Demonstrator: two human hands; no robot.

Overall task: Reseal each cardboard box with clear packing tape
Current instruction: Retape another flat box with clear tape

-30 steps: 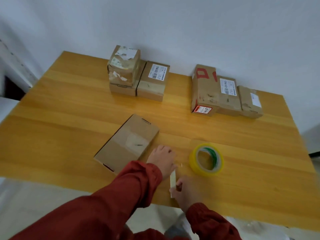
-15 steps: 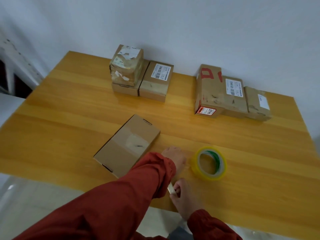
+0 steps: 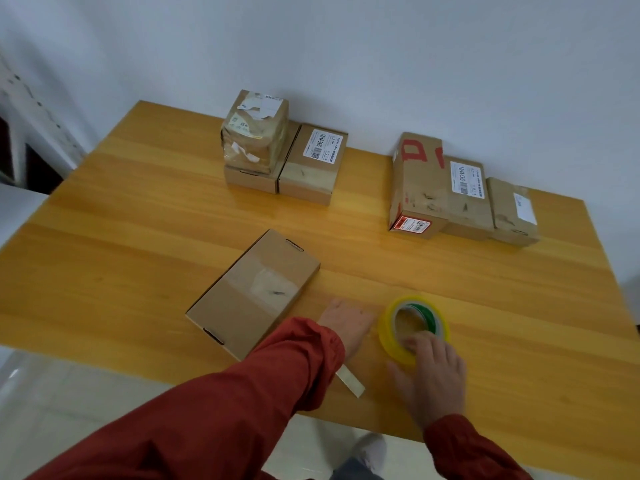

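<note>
A flat brown cardboard box with a glossy strip of clear tape across its top lies on the wooden table, near the front. To its right sits a yellow-looking roll of packing tape. My left hand rests flat on the table between box and roll. My right hand, blurred, reaches over the roll's near rim with spread fingers touching it. A pale narrow strip-like tool lies on the table, partly under my left sleeve.
At the back middle, a worn taped box is stacked on a low box beside a labelled box. At the back right stand three more boxes in a row. The table's front edge runs just under my arms.
My right hand let go of the pale strip, which now lies on the table, and moved right and forward onto the tape roll. My left hand shifted slightly forward.
</note>
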